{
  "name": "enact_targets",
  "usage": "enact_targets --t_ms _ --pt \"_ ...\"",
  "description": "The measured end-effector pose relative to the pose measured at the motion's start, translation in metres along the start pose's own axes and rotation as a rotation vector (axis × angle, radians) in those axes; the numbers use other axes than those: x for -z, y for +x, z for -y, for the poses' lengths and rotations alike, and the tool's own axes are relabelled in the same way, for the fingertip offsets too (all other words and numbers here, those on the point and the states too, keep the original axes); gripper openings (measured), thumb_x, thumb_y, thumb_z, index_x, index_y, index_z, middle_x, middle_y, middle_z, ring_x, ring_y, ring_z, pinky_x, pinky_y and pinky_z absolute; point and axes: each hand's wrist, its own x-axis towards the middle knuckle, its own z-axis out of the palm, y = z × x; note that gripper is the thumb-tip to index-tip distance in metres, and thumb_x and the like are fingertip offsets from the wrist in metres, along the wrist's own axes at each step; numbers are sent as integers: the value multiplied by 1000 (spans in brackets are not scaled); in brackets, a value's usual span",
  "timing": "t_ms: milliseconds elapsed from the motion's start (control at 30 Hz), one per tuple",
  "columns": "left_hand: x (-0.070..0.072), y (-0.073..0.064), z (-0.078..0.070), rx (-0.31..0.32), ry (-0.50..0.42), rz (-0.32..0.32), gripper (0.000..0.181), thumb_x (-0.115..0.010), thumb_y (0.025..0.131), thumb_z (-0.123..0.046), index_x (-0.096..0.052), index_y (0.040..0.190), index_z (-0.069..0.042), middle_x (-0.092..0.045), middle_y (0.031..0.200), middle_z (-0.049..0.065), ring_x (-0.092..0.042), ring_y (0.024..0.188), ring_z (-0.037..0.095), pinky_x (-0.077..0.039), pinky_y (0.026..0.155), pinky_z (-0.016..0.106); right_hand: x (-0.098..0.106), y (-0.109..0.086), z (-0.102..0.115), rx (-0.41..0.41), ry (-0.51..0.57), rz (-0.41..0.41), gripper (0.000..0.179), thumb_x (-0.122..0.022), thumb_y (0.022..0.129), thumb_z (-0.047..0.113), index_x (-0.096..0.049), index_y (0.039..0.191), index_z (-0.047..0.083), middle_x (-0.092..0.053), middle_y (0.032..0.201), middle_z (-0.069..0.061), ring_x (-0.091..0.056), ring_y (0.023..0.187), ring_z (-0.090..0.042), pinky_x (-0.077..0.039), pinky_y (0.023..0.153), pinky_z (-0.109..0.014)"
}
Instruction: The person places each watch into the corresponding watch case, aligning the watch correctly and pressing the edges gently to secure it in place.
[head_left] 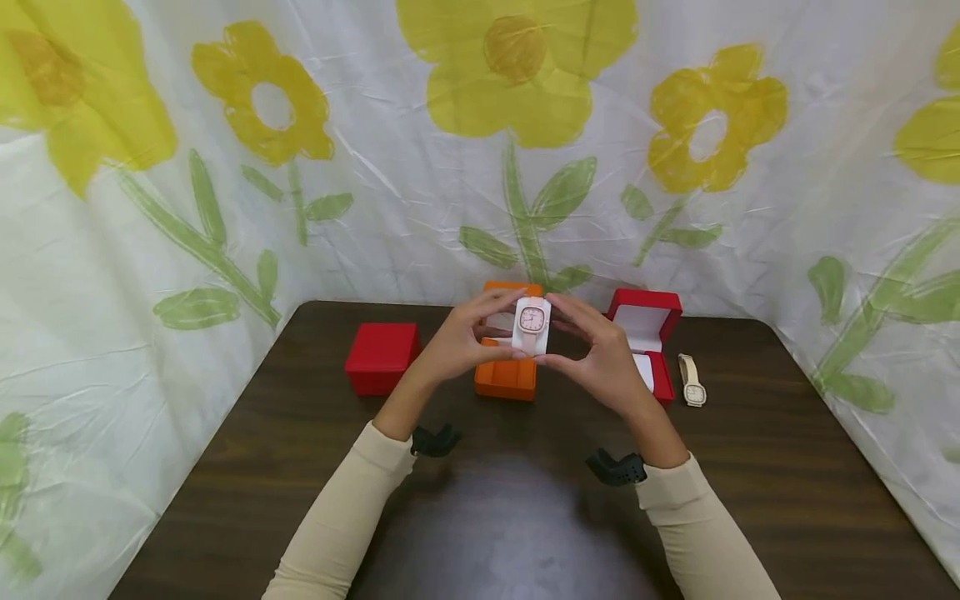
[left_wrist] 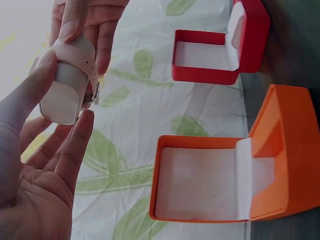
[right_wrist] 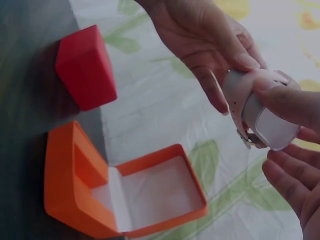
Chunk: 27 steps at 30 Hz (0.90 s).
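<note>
Both hands hold up a pink-strapped wristwatch (head_left: 532, 319) wrapped round a white cushion (head_left: 519, 342), its square face turned toward the head view. My left hand (head_left: 468, 337) pinches the cushion's left side between thumb and fingers. From the other side my right hand (head_left: 596, 354) grips it the same way. In the left wrist view the strap (left_wrist: 75, 55) shows its holes and buckle on the cushion's edge. Below and behind the hands stands an orange watch box (head_left: 506, 382) with its lid up; the right wrist view shows the white lining (right_wrist: 160, 195) of its lid.
A closed red box (head_left: 382, 358) stands to the left on the dark wooden table (head_left: 300, 467). At the right is an open red box (head_left: 662, 379) with a white cushion inside. Beside it lies a cream-strapped watch (head_left: 692, 382). A flowered curtain (head_left: 375, 208) hangs behind the table.
</note>
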Motion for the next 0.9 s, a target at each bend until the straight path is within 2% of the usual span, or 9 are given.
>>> enact_targets --t_ms 167,300,433,533,667,800,900 --pt "4 -5 5 11 65 -16 79 -83 83 -1 -45 152 -6 -52 146 10 -62 119 27 -57 94 41 -7 1 -20 -11 4 15 76 -87 70 -12 -53 138 -12 -56 138 -27 -61 121 -40 -53 94 -52" --pt "7 -8 10 26 97 -24 78 -84 82 -3 -48 151 -5 -55 145 9 -64 116 25 -56 95 42 -13 1 -45 -44 4 44 79 -88 72 -5 -54 143 -2 -56 141 -18 -61 123 -32 -53 96 -46" --pt "10 -11 15 64 123 -1 80 -84 82 -4 -46 152 -6 -53 146 8 -61 121 25 -55 98 39 -17 0 -59 -77 0 75 77 -89 74 3 -56 144 7 -57 138 -10 -62 123 -27 -54 97 -43" --pt "12 -14 20 91 140 15 82 -84 82 -5 -44 154 -8 -51 150 9 -58 125 28 -54 99 40 -19 -1 -65 -86 -8 96 75 -89 76 7 -57 144 9 -58 136 -9 -62 122 -30 -54 97 -46" --pt "14 -15 25 110 150 23 81 -84 82 -7 -44 153 -7 -49 151 10 -56 126 35 -53 99 50 -21 -1 -70 -85 -28 118 75 -89 77 8 -57 144 7 -58 136 -12 -62 120 -38 -53 98 -49" --pt "15 -15 29 129 157 23 78 -84 83 -7 -47 152 -5 -50 150 12 -54 127 42 -52 98 57 -23 0 -72 -90 -47 124 75 -89 76 8 -57 143 5 -58 136 -13 -63 119 -35 -54 97 -45" --pt "15 -14 30 144 179 19 77 -84 83 -7 -49 151 -6 -52 149 13 -54 127 43 -52 98 57 -24 1 -74 -102 -62 128 75 -90 76 9 -57 143 4 -59 136 -13 -64 119 -30 -54 97 -41"
